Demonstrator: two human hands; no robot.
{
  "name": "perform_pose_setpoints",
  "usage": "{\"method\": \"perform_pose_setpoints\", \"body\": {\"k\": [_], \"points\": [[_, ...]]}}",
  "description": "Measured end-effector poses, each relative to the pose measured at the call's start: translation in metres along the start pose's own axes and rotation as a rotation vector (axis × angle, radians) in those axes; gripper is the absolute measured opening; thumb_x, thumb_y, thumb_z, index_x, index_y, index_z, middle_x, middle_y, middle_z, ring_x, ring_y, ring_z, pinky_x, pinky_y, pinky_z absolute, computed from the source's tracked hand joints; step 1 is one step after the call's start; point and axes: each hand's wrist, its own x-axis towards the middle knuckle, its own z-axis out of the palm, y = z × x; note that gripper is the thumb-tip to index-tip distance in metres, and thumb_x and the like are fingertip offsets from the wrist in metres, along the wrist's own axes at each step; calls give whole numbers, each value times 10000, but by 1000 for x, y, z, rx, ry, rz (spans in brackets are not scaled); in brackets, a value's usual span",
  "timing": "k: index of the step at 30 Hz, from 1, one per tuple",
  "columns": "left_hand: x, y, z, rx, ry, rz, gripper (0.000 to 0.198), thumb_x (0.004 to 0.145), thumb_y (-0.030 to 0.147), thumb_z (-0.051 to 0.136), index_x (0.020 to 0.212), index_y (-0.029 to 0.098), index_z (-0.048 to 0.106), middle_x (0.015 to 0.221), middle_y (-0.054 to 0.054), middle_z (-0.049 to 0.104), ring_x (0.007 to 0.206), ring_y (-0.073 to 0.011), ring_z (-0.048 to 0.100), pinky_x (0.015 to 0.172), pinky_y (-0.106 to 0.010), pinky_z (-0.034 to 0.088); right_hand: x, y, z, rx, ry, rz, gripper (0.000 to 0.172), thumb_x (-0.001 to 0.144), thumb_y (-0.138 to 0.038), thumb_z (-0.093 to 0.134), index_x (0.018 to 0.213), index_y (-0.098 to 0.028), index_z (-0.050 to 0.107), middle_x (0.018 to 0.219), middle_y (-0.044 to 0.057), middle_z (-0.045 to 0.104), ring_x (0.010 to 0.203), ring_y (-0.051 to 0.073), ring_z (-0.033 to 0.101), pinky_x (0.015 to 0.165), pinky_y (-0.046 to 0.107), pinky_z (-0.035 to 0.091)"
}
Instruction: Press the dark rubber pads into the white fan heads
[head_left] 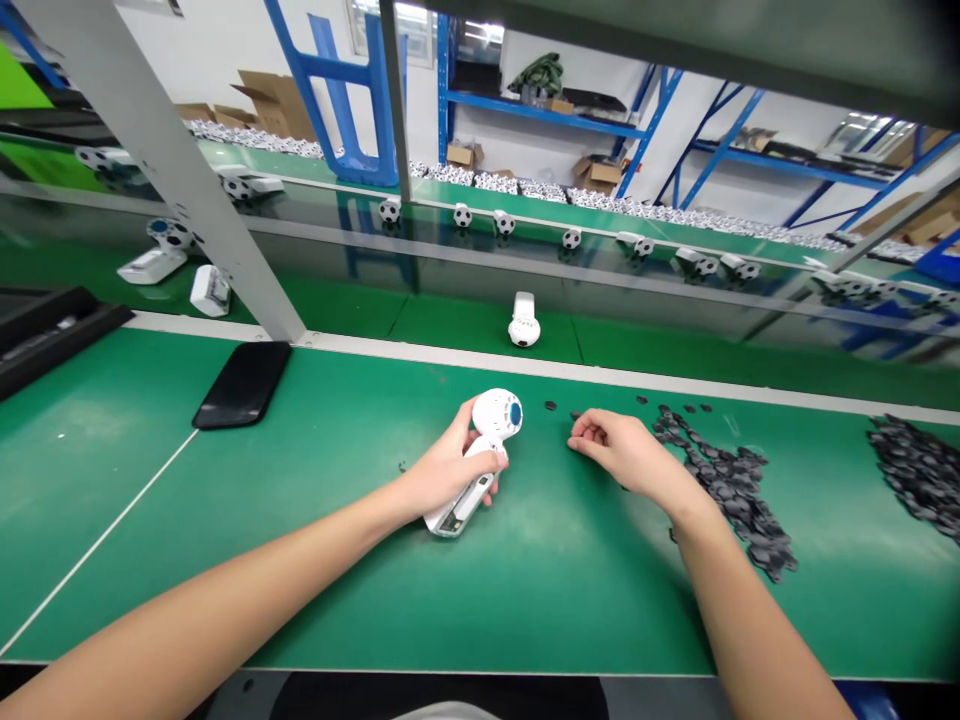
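Your left hand (448,465) grips a white plastic handheld unit with a blue-centred round head (496,415). Your empty right hand (622,452) lies well apart, beside loose black hexagonal pieces (731,480); many remain heaped on the green worktop (315,590).

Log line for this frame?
left hand: grips white device | right hand: empty, near black pieces | surface: green mat

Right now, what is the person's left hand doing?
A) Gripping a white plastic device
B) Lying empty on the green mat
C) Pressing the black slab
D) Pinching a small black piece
A: the left hand is wrapped around the handle of the white plastic device.
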Motion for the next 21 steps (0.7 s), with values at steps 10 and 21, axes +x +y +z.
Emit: {"method": "perform_pose_setpoints", "body": {"k": [10,21], "points": [[1,-3,-1,3,-5,5,739,915,274,698,1500,290,246,995,-25,593,669,-154,651,589,-323,592,11,-7,15,-117,218,-130,309,1048,-441,541,955,-255,770,928,53,713,827,236,654,727,366,488],[1,-3,-1,8,2,9,764,903,281,711,1513,296,252,979,-22,598,660,-160,659,581,-327,593,33,12,27,-237,295,-147,305,1060,-398,543,1016,-272,818,1026,89,724,1004,300,628,853,432,424]]}}
